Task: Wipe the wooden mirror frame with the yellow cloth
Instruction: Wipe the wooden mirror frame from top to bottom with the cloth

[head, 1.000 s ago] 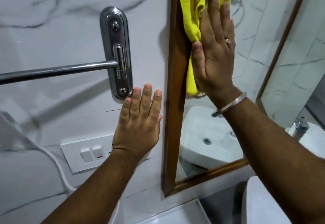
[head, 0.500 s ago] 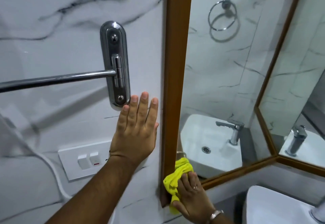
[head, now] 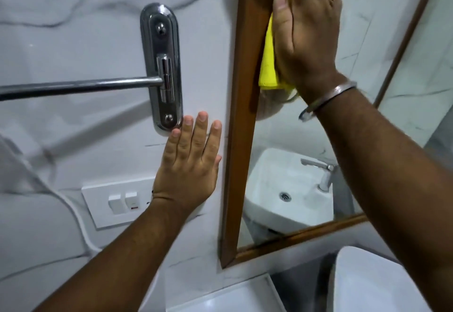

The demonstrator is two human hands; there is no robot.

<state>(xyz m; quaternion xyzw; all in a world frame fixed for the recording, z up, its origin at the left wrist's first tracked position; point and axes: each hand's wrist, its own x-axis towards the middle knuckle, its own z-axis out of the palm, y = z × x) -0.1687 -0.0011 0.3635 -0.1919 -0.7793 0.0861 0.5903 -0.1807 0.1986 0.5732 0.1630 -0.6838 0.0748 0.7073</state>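
The wooden mirror frame (head: 236, 145) runs down the middle of the view and turns right along the mirror's bottom edge. My right hand (head: 306, 32) presses the yellow cloth (head: 268, 61) flat against the upper part of the frame's left upright and the glass beside it. The cloth's top runs out of view. My left hand (head: 190, 167) lies flat on the marble wall just left of the frame, fingers spread, holding nothing.
A chrome towel rail (head: 81, 86) with its bracket (head: 163, 66) sticks out from the wall on the left. A white switch plate (head: 103, 201) sits below it. A white basin (head: 377, 284) stands at the lower right, and a white ledge (head: 225, 297) lies below.
My right hand has carried the cloth from the frame's bottom left corner back up to the upper part of the left upright. My left hand has stayed on the wall.
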